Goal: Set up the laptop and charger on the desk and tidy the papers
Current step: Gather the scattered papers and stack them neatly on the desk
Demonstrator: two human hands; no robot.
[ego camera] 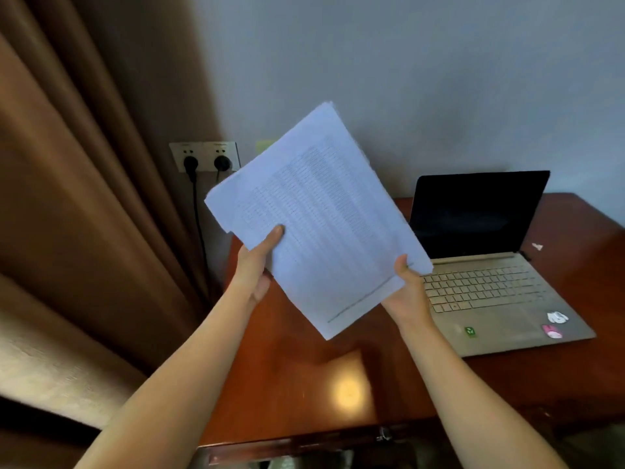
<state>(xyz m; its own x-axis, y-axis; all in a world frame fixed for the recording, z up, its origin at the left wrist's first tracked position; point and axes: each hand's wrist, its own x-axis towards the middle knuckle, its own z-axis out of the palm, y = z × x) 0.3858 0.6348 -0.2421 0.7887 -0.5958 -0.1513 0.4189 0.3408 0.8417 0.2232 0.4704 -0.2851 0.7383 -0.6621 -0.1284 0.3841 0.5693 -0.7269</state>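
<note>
Currently you hold the papers (321, 218) tilted above the desk (287, 367) | your left hand (254, 265) pinches their left edge | your right hand (407, 294) pinches their lower-right corner | laptop (490, 286) sits open just right of them.

Printed papers (318, 211) tilted aloft; laptop (490, 286) open, apparently off.

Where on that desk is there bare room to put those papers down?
The widest bare patch of desk lies left of the open laptop, running to the desk's left and front edges, below the held papers. A narrower strip runs in front of the laptop. The right side is crowded by the laptop.
</note>
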